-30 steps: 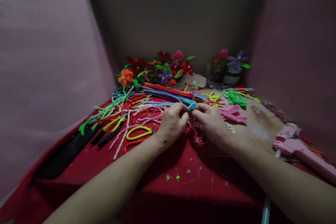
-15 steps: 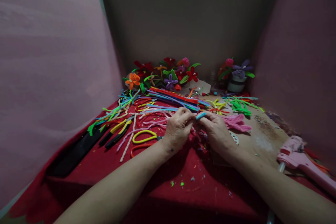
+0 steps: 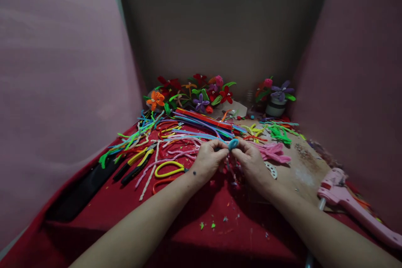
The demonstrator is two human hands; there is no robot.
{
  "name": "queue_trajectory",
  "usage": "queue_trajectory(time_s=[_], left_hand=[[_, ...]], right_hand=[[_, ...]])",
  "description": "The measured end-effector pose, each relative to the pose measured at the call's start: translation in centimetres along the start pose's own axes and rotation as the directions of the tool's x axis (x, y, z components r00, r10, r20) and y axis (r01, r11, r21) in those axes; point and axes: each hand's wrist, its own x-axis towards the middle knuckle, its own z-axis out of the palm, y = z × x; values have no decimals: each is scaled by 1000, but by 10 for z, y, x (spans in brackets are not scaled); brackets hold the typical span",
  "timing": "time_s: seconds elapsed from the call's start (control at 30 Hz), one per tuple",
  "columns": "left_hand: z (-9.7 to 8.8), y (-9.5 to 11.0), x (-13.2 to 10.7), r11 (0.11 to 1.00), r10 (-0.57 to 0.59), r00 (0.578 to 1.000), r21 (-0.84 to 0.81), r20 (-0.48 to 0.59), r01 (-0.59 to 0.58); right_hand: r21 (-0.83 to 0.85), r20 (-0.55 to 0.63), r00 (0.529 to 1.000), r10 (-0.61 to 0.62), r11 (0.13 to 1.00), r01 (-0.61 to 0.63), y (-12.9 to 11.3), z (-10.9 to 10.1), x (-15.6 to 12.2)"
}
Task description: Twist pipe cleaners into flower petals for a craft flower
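Between my two hands is a light blue pipe cleaner (image 3: 233,144), bent into a small closed loop that stands up above the fingertips. My left hand (image 3: 211,157) pinches its lower end from the left. From the right, my right hand (image 3: 249,160) grips it with thumb and forefinger. Both hands hover over the middle of the red cloth (image 3: 220,243). Just beyond them lie long straight pipe cleaners (image 3: 204,119) in a bundle, and pink pipe cleaner petals (image 3: 273,153) sit right of my right hand.
Scissors with yellow and red handles (image 3: 169,169) and black-yellow pliers (image 3: 138,165) lie on the left. A pink glue gun (image 3: 345,201) rests at the right beside a brown board (image 3: 301,176). Pipe cleaner flowers (image 3: 201,102) and a small flower pot (image 3: 276,106) stand at the back.
The blue pipe cleaner has turned from lying sideways to showing an upright loop. My hands have drawn closer together around it, and the camera view has shifted slightly.
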Motion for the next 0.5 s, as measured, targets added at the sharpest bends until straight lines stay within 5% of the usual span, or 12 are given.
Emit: queue_trajectory(time_s=[0.17, 0.37, 0.5], left_hand=[[0, 3, -2, 997, 43, 999, -62, 6, -42], [1, -7, 3, 966, -6, 999, -258, 38, 16], [-4, -8, 8, 924, -38, 997, -377, 65, 60]], right_hand=[[268, 84, 986, 141, 950, -159, 7, 3, 2], [61, -8, 1000, 5, 998, -4, 4, 0, 2], [87, 19, 1000, -4, 996, 2, 0, 0, 1]])
